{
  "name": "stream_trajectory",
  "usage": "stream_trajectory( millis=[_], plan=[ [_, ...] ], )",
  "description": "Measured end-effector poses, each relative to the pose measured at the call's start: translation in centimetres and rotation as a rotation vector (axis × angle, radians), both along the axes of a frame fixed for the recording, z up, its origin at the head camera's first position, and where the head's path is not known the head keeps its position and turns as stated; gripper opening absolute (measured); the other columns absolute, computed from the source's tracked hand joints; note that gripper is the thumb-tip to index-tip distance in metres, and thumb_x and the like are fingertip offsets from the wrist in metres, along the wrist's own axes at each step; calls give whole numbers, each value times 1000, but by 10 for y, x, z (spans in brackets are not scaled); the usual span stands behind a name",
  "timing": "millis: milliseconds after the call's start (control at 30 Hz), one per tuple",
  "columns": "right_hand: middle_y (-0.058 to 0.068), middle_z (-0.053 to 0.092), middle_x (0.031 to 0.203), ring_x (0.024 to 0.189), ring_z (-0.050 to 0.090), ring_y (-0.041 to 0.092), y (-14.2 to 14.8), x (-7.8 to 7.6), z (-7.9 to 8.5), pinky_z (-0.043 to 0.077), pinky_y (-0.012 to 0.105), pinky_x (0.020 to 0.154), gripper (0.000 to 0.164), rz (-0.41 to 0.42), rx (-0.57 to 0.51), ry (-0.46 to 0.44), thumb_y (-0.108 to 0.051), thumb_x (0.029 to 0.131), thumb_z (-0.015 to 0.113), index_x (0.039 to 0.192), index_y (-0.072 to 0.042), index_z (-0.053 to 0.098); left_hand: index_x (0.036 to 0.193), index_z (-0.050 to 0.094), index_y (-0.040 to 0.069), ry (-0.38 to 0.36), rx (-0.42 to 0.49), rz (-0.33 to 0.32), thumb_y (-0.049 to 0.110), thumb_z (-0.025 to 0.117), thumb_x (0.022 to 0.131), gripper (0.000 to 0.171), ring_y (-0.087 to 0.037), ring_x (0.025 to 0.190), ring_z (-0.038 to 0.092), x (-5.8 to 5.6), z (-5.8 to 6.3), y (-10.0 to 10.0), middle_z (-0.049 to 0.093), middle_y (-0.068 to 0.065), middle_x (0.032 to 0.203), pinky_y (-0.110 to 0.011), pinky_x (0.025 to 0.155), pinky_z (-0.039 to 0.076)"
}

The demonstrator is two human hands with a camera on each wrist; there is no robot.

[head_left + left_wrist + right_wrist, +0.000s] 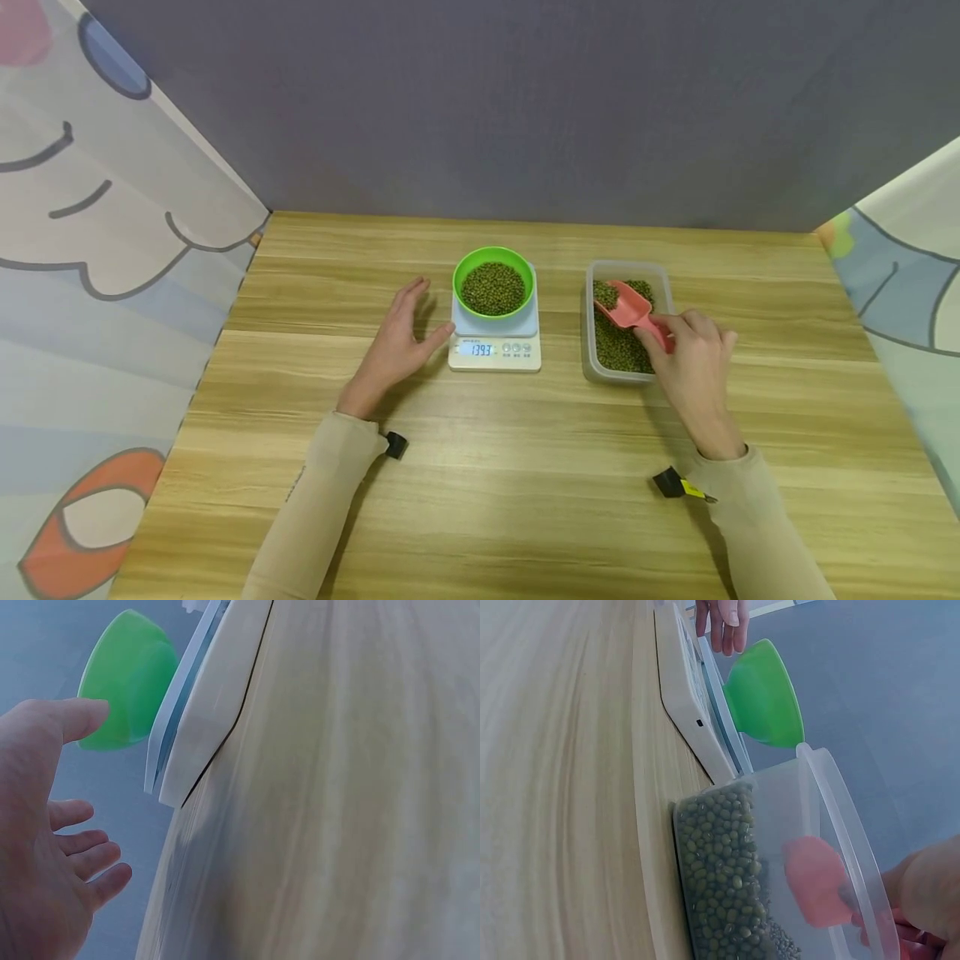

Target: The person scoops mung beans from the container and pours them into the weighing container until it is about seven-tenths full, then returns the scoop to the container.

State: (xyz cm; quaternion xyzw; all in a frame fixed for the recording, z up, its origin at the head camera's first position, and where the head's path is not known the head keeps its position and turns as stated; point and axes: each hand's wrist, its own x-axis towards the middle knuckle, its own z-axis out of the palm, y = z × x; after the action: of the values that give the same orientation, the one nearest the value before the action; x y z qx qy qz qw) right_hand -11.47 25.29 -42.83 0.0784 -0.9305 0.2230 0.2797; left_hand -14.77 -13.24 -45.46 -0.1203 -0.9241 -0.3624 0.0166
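My right hand (693,354) grips the handle of a pink scoop (630,307), which carries some mung beans at its tip. The scoop lies over a clear plastic container (591,358) partly filled with mung beans (622,346); in the right wrist view the pink scoop (815,881) shows through its wall. My left hand (393,346) holds nothing, fingers spread beside a white kitchen scale (495,354), thumb near its left edge. On the scale sits a green bowl (459,287) of mung beans, and the display appears to read 139.3.
The scale and container stand side by side on a wood-grain table (480,483). A plain grey-blue surface (525,108) rises behind the table's back edge. Cartoon-print cloth (97,333) hangs at the left, with more at the right.
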Motion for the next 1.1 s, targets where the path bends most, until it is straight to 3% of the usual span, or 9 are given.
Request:
stream_trajectory(
  millis=[767,1100],
  plan=[
    [13,57,69,65,45,26,8,4,1,21,48,65,28,-21,-16,-11,-18,74,78,91,3,72,149,25,5,-6,-7,-2,55,57,85,87,-29,137,24,-1,3,5,22,-11,155,-55,109,27],
    [16,58,71,69,48,29,7,5,7,21,50,66,26,-13,-41,47,-14,73,78,89,5,71,149,25,4,-2,-10,-3,56,56,85,88,-30,137,24,-1,1,7,22,-13,155,-56,109,27]
  ],
)
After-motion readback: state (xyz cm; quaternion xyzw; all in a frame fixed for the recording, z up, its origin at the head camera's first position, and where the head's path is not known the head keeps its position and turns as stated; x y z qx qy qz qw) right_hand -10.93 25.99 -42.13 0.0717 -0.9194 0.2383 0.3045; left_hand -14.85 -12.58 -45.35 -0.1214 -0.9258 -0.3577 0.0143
